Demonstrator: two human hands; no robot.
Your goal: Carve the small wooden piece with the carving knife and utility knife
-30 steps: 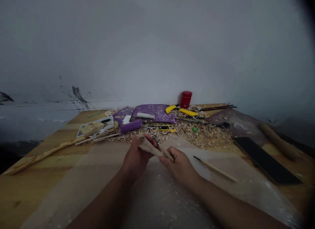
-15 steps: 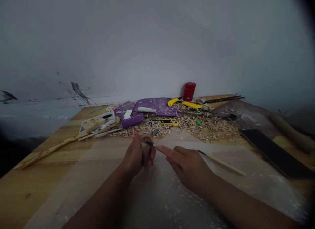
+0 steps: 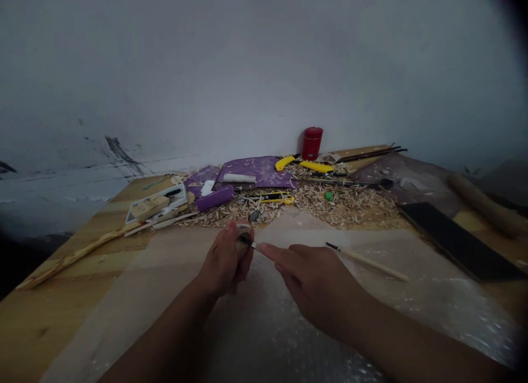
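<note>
Near the middle of the view, my left hand [image 3: 225, 259] is closed around a small pale wooden piece [image 3: 244, 229] with a hollowed, dark inside. From the right, my right hand [image 3: 311, 276] grips a carving tool [image 3: 251, 243], its index finger stretched along the shaft. The tool's dark metal tip reaches into the hollow of the wooden piece; its handle is hidden in my palm. Beyond my right hand a second carving tool [image 3: 371, 263] with a light wooden handle and dark tip lies on the clear plastic sheet [image 3: 165, 295].
Wood shavings [image 3: 350, 204] cover the back of the table, with yellow-handled cutters [image 3: 315, 166], a purple roll [image 3: 215, 199] and a red canister [image 3: 312, 143] among them. At left are a white tray [image 3: 184, 196] and a long stick [image 3: 82, 252]. A dark flat slab [image 3: 457, 240] lies at right.
The wooden piece has tilted so its hollow faces me more, and my left hand has shifted slightly left. The tool tip stays at the hollow. The whole view has shifted a little.
</note>
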